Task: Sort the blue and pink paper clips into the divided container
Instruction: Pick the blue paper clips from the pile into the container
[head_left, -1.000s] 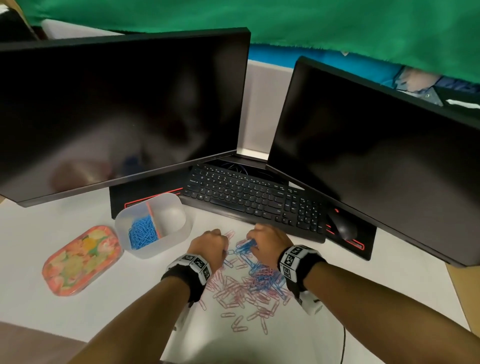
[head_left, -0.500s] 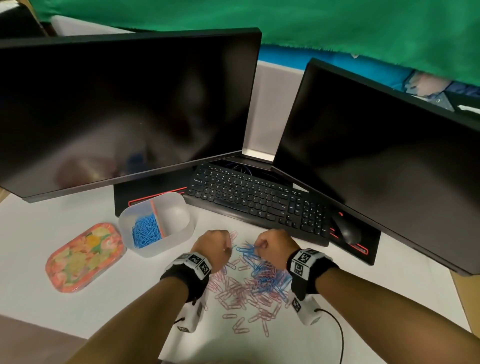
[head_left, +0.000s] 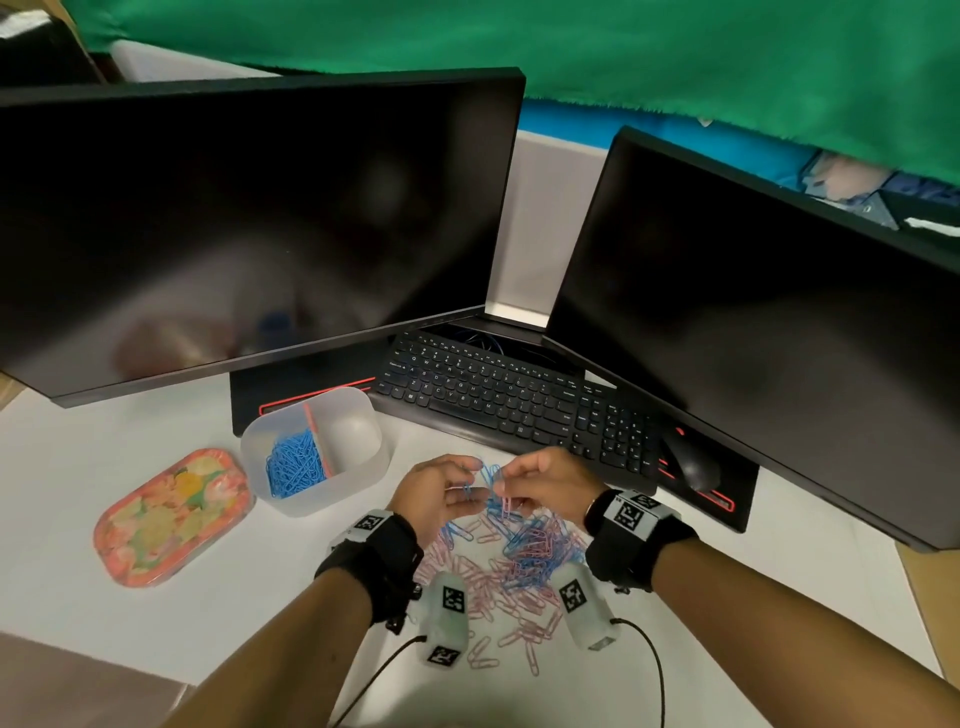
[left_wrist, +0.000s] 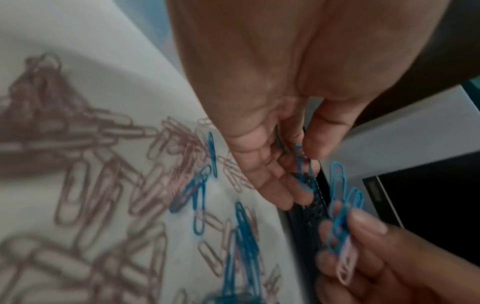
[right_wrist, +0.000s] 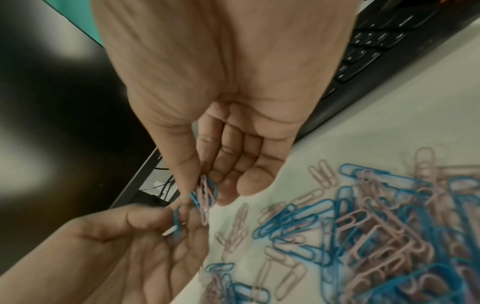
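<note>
Above the mixed pile of blue and pink paper clips (head_left: 511, 566), both hands are raised and meet. My left hand (head_left: 467, 492) pinches a few blue clips (left_wrist: 302, 159). My right hand (head_left: 503, 486) pinches a tangled bunch of blue clips with a pink one (left_wrist: 340, 228) hooked in; the right wrist view shows that bunch (right_wrist: 205, 192) between thumb and fingers. The divided container (head_left: 363, 470) stands to the left of the hands. Its left compartment holds blue clips (head_left: 293, 465); its right compartment (head_left: 353, 434) looks empty.
A floral lid (head_left: 174, 514) lies left of the container. A black keyboard (head_left: 514, 402) and mouse (head_left: 693, 465) sit just behind the hands, under two dark monitors (head_left: 249, 228). Wrist-camera cables trail toward the table's near edge.
Both hands were down on the pile with curled fingers; they have lifted off it with clips and come together, palms turned inward.
</note>
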